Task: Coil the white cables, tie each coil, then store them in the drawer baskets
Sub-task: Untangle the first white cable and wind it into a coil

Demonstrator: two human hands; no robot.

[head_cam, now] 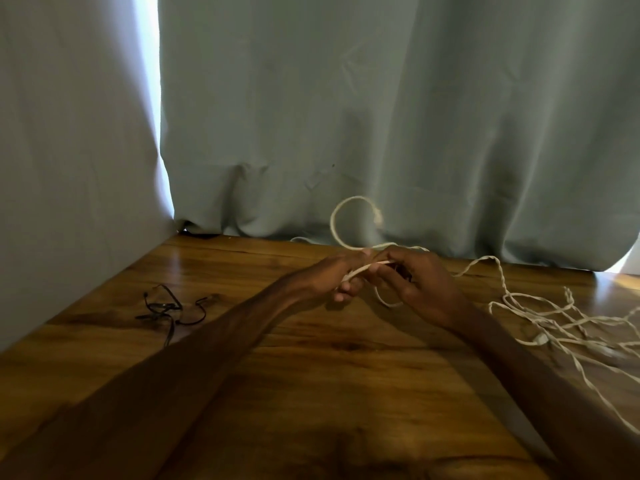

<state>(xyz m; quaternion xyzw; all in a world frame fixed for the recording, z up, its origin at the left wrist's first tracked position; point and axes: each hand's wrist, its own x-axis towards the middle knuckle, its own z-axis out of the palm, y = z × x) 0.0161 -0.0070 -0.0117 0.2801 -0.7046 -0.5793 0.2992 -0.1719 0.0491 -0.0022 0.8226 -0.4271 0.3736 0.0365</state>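
A white twisted cable (335, 216) loops upward above my hands, its frayed end curling to the right. My left hand (337, 277) and my right hand (417, 284) meet over the middle of the wooden table (311, 375), both pinching the same stretch of this cable between their fingers. A short loop of it hangs under my right hand. From there the cable trails right into a loose tangle of white cables (568, 323) spread across the table's right side.
A thin black cable (169, 308) lies in a small heap on the left of the table. Grey-green curtains (381, 116) hang along the table's back edge and down the left side. No drawer or basket is in view.
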